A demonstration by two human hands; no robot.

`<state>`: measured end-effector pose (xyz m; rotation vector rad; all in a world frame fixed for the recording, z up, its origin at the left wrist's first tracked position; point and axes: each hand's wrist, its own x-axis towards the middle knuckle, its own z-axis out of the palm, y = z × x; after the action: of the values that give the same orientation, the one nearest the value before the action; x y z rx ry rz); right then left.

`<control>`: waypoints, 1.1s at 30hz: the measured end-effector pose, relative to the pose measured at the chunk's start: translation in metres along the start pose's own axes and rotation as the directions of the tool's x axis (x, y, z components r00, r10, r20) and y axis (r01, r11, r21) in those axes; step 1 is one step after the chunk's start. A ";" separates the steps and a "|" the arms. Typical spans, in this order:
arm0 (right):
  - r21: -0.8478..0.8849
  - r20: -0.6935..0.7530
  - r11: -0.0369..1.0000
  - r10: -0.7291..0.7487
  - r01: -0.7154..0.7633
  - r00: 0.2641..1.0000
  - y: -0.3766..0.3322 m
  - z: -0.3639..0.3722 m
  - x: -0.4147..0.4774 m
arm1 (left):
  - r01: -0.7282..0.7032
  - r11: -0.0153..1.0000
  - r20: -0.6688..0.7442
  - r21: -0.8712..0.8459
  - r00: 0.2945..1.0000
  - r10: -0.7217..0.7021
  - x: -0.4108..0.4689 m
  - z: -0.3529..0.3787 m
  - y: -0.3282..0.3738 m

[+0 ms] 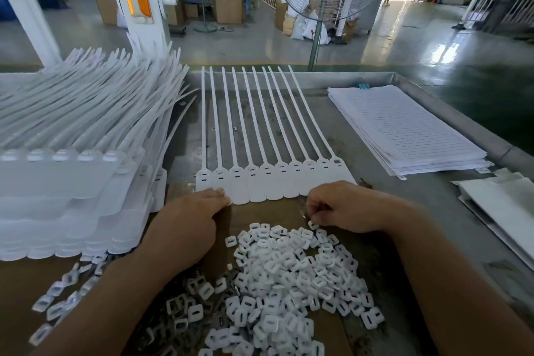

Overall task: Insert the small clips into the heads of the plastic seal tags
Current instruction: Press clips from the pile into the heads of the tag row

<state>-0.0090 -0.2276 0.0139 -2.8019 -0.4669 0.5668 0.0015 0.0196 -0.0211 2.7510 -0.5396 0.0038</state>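
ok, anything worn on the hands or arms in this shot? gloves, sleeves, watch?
Nothing visible. The left hand and right hand are bare: no gloves, rings or tape. No watch or band shows at either wrist. The forearms are bare to the frame edge, with no sleeve in view.

tag stack: left side cut off, blurred
clip pile: near edge cut off
right hand: grasp hidden
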 end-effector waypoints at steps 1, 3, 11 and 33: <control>0.024 -0.012 1.000 0.008 -0.008 1.000 0.002 -0.001 -0.001 | 0.001 1.000 0.000 0.002 1.000 -0.001 0.000 0.000 0.000; 0.165 -0.063 0.986 0.044 -0.033 0.997 0.006 -0.002 -0.003 | 0.004 1.000 -0.003 0.003 1.000 -0.003 0.000 0.000 0.000; 0.495 -0.343 0.867 0.141 0.051 0.929 0.018 -0.003 0.001 | -0.001 1.000 -0.010 0.013 1.000 0.001 0.000 0.000 0.000; 0.694 -0.563 0.720 0.563 -0.025 0.605 0.065 -0.012 0.027 | -0.012 1.000 -0.013 0.002 1.000 0.012 0.000 0.000 0.001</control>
<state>0.0365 -0.2796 -0.0032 -2.1438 0.3718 -0.3840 0.0009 0.0194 -0.0206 2.7478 -0.5528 0.0246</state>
